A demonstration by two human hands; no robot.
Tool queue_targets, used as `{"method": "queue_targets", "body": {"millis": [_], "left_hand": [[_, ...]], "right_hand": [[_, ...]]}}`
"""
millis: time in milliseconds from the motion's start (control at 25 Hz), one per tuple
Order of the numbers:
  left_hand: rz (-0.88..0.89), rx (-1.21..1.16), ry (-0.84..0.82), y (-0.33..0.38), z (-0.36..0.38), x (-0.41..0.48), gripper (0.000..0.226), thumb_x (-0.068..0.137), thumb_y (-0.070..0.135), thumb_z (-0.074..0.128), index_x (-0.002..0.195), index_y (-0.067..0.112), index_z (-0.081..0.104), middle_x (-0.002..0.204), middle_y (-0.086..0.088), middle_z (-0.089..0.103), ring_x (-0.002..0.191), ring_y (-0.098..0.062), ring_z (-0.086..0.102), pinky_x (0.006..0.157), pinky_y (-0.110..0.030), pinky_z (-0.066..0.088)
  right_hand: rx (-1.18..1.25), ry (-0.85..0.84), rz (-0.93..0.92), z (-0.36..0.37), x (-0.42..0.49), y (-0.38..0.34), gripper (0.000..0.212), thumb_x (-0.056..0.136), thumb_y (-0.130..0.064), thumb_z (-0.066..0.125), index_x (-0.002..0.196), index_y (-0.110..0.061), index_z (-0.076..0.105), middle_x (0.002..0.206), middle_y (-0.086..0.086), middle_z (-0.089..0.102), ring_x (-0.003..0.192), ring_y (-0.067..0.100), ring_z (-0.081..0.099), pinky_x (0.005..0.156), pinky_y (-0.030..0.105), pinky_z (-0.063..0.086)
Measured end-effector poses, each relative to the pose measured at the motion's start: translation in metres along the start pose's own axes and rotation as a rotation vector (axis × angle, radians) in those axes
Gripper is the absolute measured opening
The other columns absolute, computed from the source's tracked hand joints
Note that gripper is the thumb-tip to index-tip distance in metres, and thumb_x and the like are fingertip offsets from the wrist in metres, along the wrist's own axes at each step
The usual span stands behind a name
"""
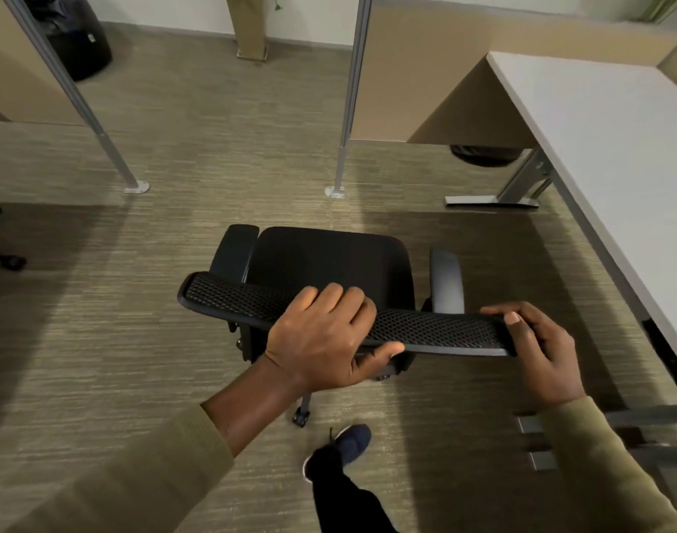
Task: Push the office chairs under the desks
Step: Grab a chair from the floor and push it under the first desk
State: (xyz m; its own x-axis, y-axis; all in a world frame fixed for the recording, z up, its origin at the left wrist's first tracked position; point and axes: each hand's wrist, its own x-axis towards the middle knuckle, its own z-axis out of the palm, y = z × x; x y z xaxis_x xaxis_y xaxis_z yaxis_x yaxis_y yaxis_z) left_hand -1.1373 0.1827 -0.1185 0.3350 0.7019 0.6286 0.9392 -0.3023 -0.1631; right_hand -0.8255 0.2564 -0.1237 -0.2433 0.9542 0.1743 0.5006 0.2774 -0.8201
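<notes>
A black office chair (329, 259) with a mesh backrest and two armrests stands on the carpet in the middle of the view, seat facing away from me. My left hand (321, 336) grips the top edge of the backrest near its middle, thumb under the rim. Wrapped around the backrest's right end is my right hand (540, 352). A white desk (613, 148) runs along the right side, and the chair stands out in the open to its left, not under it.
Beige cubicle partitions on grey metal posts (342, 159) stand ahead and at the left. The desk's grey metal foot (494, 201) rests on the floor at right. Another chair's castors (6, 259) show at the left edge. My shoe (350, 442) is just behind the chair.
</notes>
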Motion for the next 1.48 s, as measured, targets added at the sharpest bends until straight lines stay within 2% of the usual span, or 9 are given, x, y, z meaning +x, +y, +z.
{"method": "queue_targets", "body": {"millis": [320,440,560,680,760,1040,1200,1400,1480], "left_hand": [[0.031,-0.126,-0.172,-0.043,0.102,0.115,0.073,0.097,0.072,0.032,0.1,0.011,0.071,0.092,-0.005,0.067,0.079,-0.024,0.061,0.069,-0.039,0.043],[0.006,-0.174,-0.293,-0.057,0.139,0.166,0.087,0.09,0.084,0.024,0.105,0.012,0.07,0.093,-0.003,0.067,0.082,-0.024,0.063,0.076,-0.04,0.045],[0.05,-0.146,-0.33,-0.066,0.18,0.222,0.097,0.078,0.096,0.024,0.097,0.012,0.068,0.085,-0.004,0.064,0.077,-0.025,0.061,0.077,-0.041,0.045],[0.11,-0.157,-0.344,-0.075,0.221,0.275,0.093,0.074,0.099,0.027,0.085,0.014,0.063,0.078,-0.003,0.06,0.071,-0.026,0.058,0.075,-0.04,0.043],[0.143,-0.17,-0.351,-0.081,0.248,0.309,0.092,0.074,0.099,0.025,0.081,0.015,0.06,0.075,-0.003,0.058,0.069,-0.026,0.057,0.074,-0.039,0.043],[0.247,-0.2,-0.4,-0.1,0.347,0.43,0.102,0.071,0.101,0.012,0.093,0.017,0.064,0.089,-0.003,0.063,0.082,-0.023,0.059,0.083,-0.04,0.042],[0.303,-0.245,-0.416,-0.109,0.403,0.499,0.1,0.072,0.101,0.013,0.097,0.017,0.062,0.093,-0.003,0.063,0.086,-0.023,0.06,0.088,-0.041,0.044],[0.351,-0.304,-0.418,-0.115,0.465,0.579,0.1,0.071,0.101,0.011,0.099,0.018,0.062,0.094,-0.003,0.062,0.088,-0.023,0.059,0.09,-0.042,0.045],[0.35,-0.323,-0.409,-0.119,0.488,0.606,0.102,0.072,0.1,0.012,0.105,0.018,0.063,0.099,-0.004,0.063,0.092,-0.024,0.059,0.092,-0.043,0.044]], "right_hand": [[0.002,0.217,-0.1,-0.021,0.096,0.049,0.03,0.099,-0.028,0.04,0.098,-0.017,0.068,0.095,0.0,0.068,0.091,0.022,0.065,0.075,0.05,0.052],[-0.062,0.334,-0.019,-0.029,0.132,0.057,0.028,0.099,-0.031,0.042,0.102,-0.018,0.066,0.1,-0.003,0.063,0.096,0.016,0.062,0.077,0.05,0.052],[-0.151,0.433,0.076,-0.032,0.155,0.061,0.042,0.098,-0.045,0.045,0.124,-0.016,0.06,0.123,0.001,0.054,0.115,0.016,0.055,0.095,0.048,0.051],[-0.225,0.344,0.129,-0.03,0.178,0.066,0.064,0.095,-0.06,0.045,0.144,-0.019,0.044,0.152,0.009,0.034,0.145,0.019,0.03,0.114,0.04,0.036],[-0.27,0.308,0.214,-0.036,0.206,0.069,0.067,0.095,-0.064,0.042,0.149,-0.026,0.036,0.159,0.009,0.024,0.15,0.019,0.019,0.117,0.044,0.033],[-0.399,0.263,0.445,-0.072,0.319,0.087,0.077,0.087,-0.07,0.034,0.149,-0.025,0.032,0.159,0.014,0.017,0.135,0.034,0.044,0.107,0.046,0.044],[-0.466,0.274,0.536,-0.09,0.388,0.107,0.081,0.085,-0.073,0.029,0.149,-0.023,0.031,0.155,0.014,0.025,0.12,0.035,0.058,0.097,0.051,0.052],[-0.482,0.328,0.647,-0.11,0.466,0.143,0.086,0.08,-0.082,0.026,0.145,-0.026,0.032,0.143,0.015,0.037,0.109,0.036,0.063,0.094,0.051,0.054],[-0.48,0.348,0.688,-0.116,0.497,0.151,0.077,0.086,-0.076,0.031,0.145,-0.027,0.033,0.14,0.018,0.041,0.113,0.04,0.06,0.097,0.05,0.052]]}}
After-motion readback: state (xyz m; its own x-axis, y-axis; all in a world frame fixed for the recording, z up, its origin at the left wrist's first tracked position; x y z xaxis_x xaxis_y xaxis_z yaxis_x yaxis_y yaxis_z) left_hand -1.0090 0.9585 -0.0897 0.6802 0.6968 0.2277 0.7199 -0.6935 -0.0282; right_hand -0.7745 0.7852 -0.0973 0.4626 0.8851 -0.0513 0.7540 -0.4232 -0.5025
